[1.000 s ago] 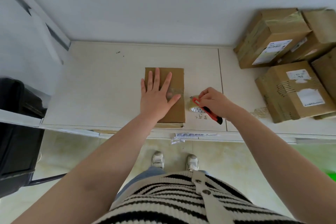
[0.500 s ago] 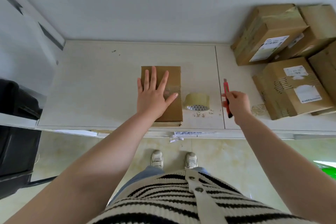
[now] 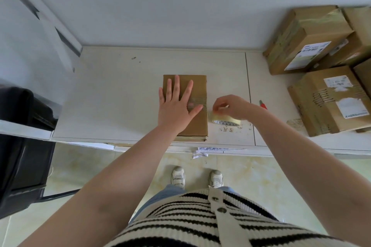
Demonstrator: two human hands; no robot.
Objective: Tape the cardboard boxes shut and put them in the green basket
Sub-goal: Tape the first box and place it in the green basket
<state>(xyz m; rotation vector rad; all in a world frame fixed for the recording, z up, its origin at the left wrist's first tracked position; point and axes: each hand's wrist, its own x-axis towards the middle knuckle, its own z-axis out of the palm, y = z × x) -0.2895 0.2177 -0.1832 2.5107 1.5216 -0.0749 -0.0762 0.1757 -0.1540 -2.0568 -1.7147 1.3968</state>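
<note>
Flat brown cardboard box (image 3: 185, 106) w/ clear tape strip sits mid-table, left hand (image 3: 176, 106) pressing flat on it, right hand (image 3: 230, 107) pinching tape roll (image 3: 225, 119) at its 3 o'clock.

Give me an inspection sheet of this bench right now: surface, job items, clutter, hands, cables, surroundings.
Surface: pale white table, scuffed, with small scraps near the tape.
Job's things: flat cardboard box with a tape strip across it; tape roll beside its right edge; green basket not in view.
Clutter: red utility knife lying right of the roll; stacked labelled boxes at right.
Hands: left hand flat on the box; right hand pinching at the roll.
Cables: nothing seen.
Surroundings: white wall, black chair at left, tiled floor.
</note>
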